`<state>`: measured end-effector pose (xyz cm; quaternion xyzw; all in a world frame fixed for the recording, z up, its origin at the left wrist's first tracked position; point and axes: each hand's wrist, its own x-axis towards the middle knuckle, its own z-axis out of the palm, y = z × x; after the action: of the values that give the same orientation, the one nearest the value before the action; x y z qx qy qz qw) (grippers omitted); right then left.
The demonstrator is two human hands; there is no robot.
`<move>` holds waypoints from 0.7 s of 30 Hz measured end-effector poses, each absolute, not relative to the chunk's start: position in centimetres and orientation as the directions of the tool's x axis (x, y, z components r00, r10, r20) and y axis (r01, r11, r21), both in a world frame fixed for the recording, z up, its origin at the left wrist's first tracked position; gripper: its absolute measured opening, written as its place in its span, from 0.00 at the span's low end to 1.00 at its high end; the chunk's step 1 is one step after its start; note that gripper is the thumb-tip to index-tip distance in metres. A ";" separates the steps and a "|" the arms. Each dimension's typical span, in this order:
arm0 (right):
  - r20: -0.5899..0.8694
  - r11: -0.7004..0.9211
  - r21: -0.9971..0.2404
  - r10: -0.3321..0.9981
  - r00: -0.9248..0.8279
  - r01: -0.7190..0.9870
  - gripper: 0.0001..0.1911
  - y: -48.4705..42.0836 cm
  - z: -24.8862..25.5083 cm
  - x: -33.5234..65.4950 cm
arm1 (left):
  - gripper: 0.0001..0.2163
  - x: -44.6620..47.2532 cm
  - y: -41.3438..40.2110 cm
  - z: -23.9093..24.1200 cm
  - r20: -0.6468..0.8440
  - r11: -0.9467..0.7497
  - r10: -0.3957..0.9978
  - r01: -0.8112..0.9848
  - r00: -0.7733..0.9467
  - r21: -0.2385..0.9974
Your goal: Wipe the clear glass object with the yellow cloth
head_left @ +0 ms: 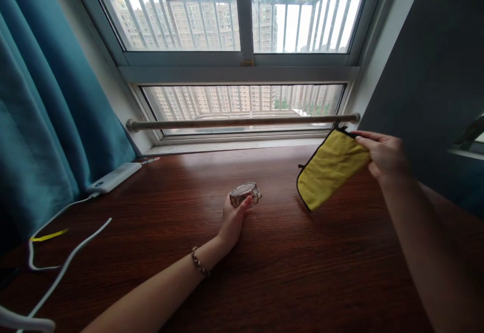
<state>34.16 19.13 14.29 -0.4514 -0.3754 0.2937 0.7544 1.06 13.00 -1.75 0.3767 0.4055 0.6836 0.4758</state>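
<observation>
My left hand (231, 220) reaches forward over the dark wooden sill (272, 262) and grips a small clear glass jar (245, 193) that rests on the wood. A beaded bracelet sits on that wrist. My right hand (383, 154) is raised at the right and pinches the upper corner of a yellow cloth (329, 169) with black edging. The cloth hangs down to the left, its lower end just above the sill, to the right of the jar.
A white power bank (113, 177) lies at the left by the teal curtain (49, 111), with white cables (68, 265) trailing toward me. A metal rail (242, 121) runs across the barred window. A dark wall (434, 71) stands at the right.
</observation>
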 end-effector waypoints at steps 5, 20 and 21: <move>0.688 0.565 -0.725 0.604 0.401 0.393 0.12 17.3 16.0 36.1 | 0.22 1.2 13.0 -1.6 0.099 -0.194 0.962 -0.380 -0.254 0.905; 0.150 0.600 0.128 0.776 -0.613 0.790 0.24 5.4 0.6 21.3 | 0.15 1.6 13.2 -0.5 0.067 -0.180 0.967 -0.467 -0.247 0.866; 0.158 0.594 0.054 0.788 -0.595 0.802 0.24 5.7 0.9 21.6 | 0.15 1.6 13.2 -0.5 0.064 -0.177 0.966 -0.463 -0.249 0.868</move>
<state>21.57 5.74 0.85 -0.4464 -0.8909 -0.0599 0.0586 1.61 13.22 -0.49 0.3300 0.3810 0.6925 0.5162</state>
